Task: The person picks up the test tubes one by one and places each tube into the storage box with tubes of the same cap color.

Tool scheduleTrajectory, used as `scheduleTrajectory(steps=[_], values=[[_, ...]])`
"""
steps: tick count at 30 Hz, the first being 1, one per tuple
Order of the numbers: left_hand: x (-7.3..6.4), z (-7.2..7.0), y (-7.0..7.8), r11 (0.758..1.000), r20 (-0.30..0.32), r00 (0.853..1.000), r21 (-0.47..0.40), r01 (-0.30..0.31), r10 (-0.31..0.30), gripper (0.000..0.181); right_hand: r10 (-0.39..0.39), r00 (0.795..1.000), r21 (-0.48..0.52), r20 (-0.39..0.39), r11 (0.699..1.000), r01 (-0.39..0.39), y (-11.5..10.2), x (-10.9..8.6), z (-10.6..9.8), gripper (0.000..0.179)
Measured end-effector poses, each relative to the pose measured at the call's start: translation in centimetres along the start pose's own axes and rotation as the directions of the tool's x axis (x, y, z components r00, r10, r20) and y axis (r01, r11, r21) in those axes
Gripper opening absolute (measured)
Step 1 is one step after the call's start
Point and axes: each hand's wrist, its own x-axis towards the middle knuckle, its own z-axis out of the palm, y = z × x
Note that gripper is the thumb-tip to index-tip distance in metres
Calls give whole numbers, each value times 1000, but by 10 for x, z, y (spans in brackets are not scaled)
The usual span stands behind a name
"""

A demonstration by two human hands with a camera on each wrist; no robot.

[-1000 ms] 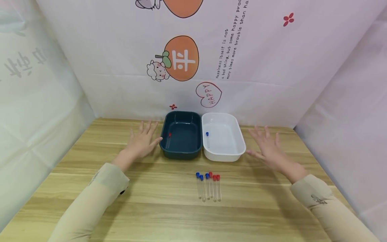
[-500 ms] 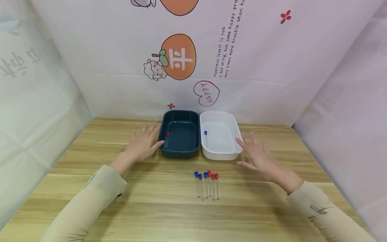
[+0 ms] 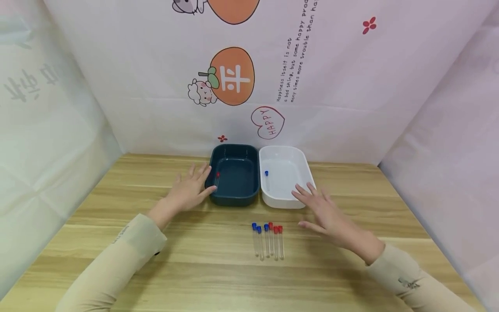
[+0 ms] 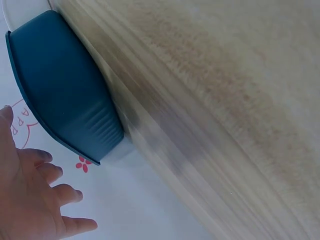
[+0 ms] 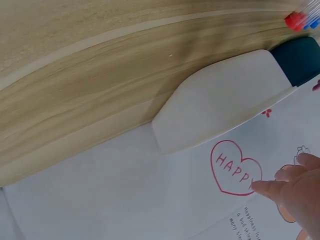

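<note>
My left hand (image 3: 188, 190), fingers spread, is at the left rim of the dark teal tray (image 3: 235, 200); its thumb overlaps that rim in the head view. Over the front right corner of the white tray (image 3: 284, 202) hovers my right hand (image 3: 327, 216), fingers extended and holding nothing. One red-capped tube (image 3: 218, 180) lies inside the teal tray, and one blue-capped tube (image 3: 267, 174) inside the white one. Several clear test tubes lie side by side in front of the trays, some with blue caps (image 3: 259, 229), others with red caps (image 3: 280, 229).
Both trays stand against each other at the back of the wooden table (image 3: 187, 268), close to a printed cloth backdrop (image 3: 331, 121). Cloth walls (image 3: 50, 108) also close off the left and right sides.
My right hand has moved left and nearer, from beside the white tray to over its front right corner. My left hand has shifted slightly right, toward the teal tray. The tubes lie as before.
</note>
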Motion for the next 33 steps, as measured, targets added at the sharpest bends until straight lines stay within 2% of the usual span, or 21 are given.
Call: scheduleTrajectory(steps=[12, 22, 27, 33], values=[[0, 5, 1, 999, 8, 1000, -41, 0, 1, 76, -68, 997, 11, 35, 998, 68, -14, 2, 11, 70], [-2, 8, 0, 999, 41, 999, -44, 19, -17, 79, -68, 995, 7, 67, 998, 68, -24, 4, 20, 68], [-1, 11, -1, 999, 39, 999, -37, 10, -9, 82, -16, 992, -19, 128, 1000, 19, -23, 3, 26, 70], [-2, 10, -1, 999, 40, 999, -44, 23, -22, 84, 73, 976, -70, 205, 996, -59, -24, 4, 29, 81]])
